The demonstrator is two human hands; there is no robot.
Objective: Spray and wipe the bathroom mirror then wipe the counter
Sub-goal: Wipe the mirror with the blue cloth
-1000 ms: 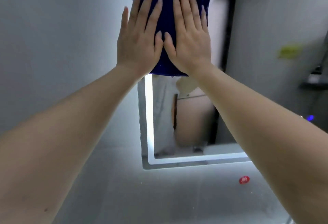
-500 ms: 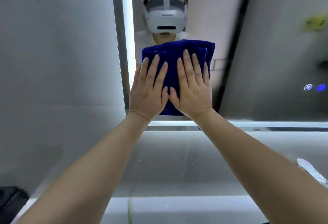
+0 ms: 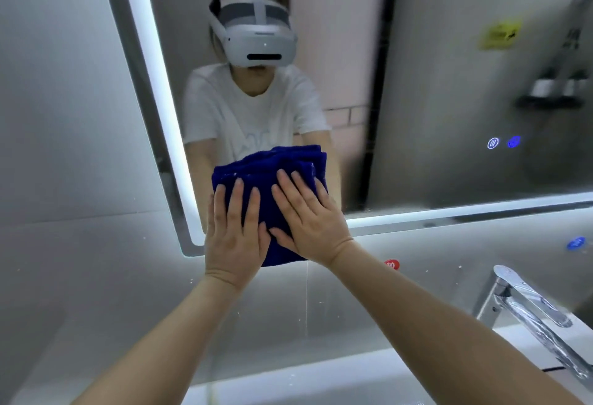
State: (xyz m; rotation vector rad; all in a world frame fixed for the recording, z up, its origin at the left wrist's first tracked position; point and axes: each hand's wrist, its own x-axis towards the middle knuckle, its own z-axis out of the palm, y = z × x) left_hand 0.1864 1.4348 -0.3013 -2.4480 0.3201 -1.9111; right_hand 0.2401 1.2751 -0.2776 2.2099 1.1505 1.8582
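- Wall tiles (image 3: 64, 147), plain grey, fill the far left and run on underneath the mirror too.
- Mirror (image 3: 433, 115) next, its white light strip (image 3: 150, 83) glowing down the left edge and along the bottom. The person's reflection is in the glass, headset on, white T-shirt.
- Left hand (image 3: 236, 237) is flat, fingers straight and slightly spread. It presses the lower left part of the blue cloth (image 3: 272, 164) right at the mirror's bottom left corner, gripping nothing.
- The cloth, folded thick, lies against the glass in that corner, its bottom edge hanging past the light strip onto the wall below.
- Right hand (image 3: 309, 221) is flat as well, fingers straight and angled up to the left, pressing the cloth's right half. The two thumbs almost meet.
- Red round sticker (image 3: 391, 264) sits on the wall just right of the right wrist, lettering too small to read.
- Two lit touch icons (image 3: 493, 143) show in the mirror's lower right, one white, one blue.
- Chrome tap (image 3: 529, 311) juts in at the lower right, above a white surface (image 3: 305, 382) along the bottom. Counter or basin rim, hard to say from this angle.
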